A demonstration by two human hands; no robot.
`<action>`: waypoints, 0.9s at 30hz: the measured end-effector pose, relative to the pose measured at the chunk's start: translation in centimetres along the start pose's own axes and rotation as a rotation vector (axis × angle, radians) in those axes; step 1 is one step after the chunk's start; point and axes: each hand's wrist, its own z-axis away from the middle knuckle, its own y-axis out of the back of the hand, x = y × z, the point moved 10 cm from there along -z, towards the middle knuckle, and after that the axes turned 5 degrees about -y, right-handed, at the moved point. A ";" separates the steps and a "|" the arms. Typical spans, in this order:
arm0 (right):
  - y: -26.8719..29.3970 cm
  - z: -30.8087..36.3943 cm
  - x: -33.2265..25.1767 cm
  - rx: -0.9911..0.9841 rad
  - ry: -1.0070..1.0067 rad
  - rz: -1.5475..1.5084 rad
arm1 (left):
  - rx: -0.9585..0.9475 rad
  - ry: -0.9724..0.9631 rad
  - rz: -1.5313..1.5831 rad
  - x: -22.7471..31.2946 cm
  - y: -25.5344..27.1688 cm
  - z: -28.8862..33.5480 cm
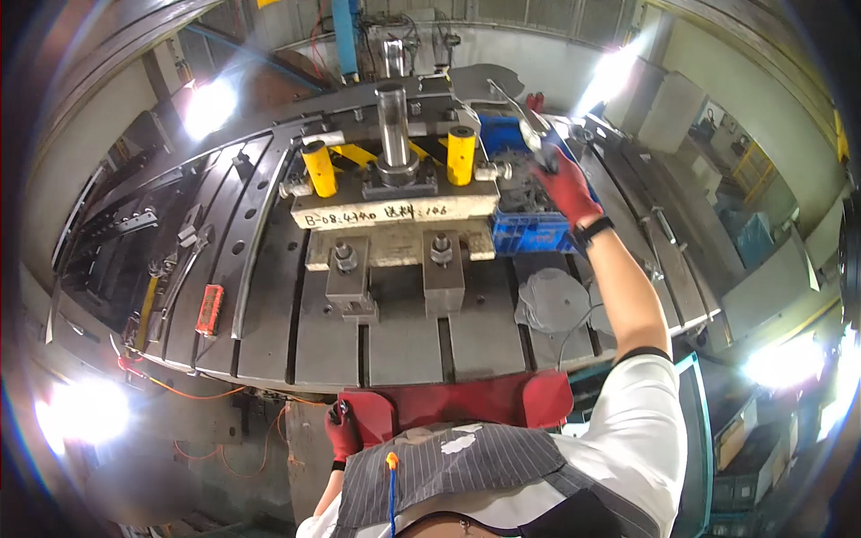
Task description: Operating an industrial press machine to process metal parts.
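Observation:
My right hand (567, 186), in a red glove with dark fingertips, reaches out over a blue plastic crate (538, 231). Its fingers are closed around the near end of a long metal tool (523, 117), which has a pale, wider middle; its exact kind is unclear. Grey metal scraps (525, 184) lie in the crate below. Left of the crate stands a press die (386, 211) with a steel post and two yellow cylinders. My left hand (342, 434), gloved in red, is down by the front edge with its fingers curled; anything in them is too small to name.
The die sits on a slotted steel table (404, 350). Flat grey round-edged plates (553, 300) are stacked right of it. A red block (210, 309) and wrenches (184, 269) lie at the left. A red panel (457, 403) runs along the front, between table and body.

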 end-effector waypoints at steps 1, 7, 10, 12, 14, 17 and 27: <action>1.0 2.8 1.5 -0.004 -0.005 -0.064 | -0.012 0.013 0.034 -0.4 -0.2 -0.3; 5.3 21.6 6.4 -0.145 -0.272 -0.162 | -0.089 0.001 0.080 1.0 -1.6 -0.6; 5.7 30.1 8.6 -0.172 -0.391 -0.161 | -0.127 0.006 0.206 0.4 -1.8 -0.4; 5.4 34.1 8.6 -0.253 -0.569 -0.146 | -0.139 0.064 0.371 -1.4 -2.0 -0.7; 4.4 37.8 11.4 -0.273 -0.587 0.005 | -0.142 0.082 0.354 -2.3 -1.9 -0.8; 2.8 40.1 15.7 -0.337 -0.696 -0.109 | -0.180 0.050 0.196 -1.6 -1.9 -0.8; 11.3 42.8 11.2 0.087 -1.127 -1.267 | -0.356 -0.466 -0.017 6.4 -1.4 2.1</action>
